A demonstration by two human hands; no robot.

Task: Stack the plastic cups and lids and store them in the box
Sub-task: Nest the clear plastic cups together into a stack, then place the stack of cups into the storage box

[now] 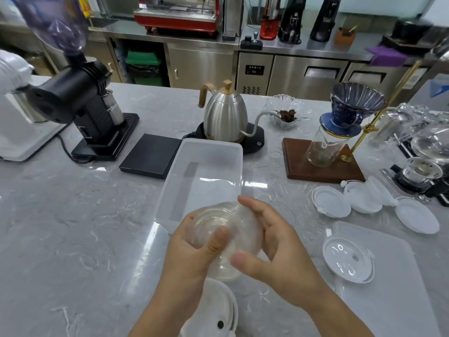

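Observation:
A stack of clear plastic cups lies on its side between both hands, just in front of the near end of the translucent white box. My left hand grips the stack from the left, thumb across it. My right hand clasps it from the right. The box looks empty. White lids lie about: one under my left wrist, one on the box's flat cover, and several further right by the wooden stand.
A steel gooseneck kettle on its black base stands behind the box, a black scale to its left and a black grinder beyond. A pour-over stand and glassware crowd the right.

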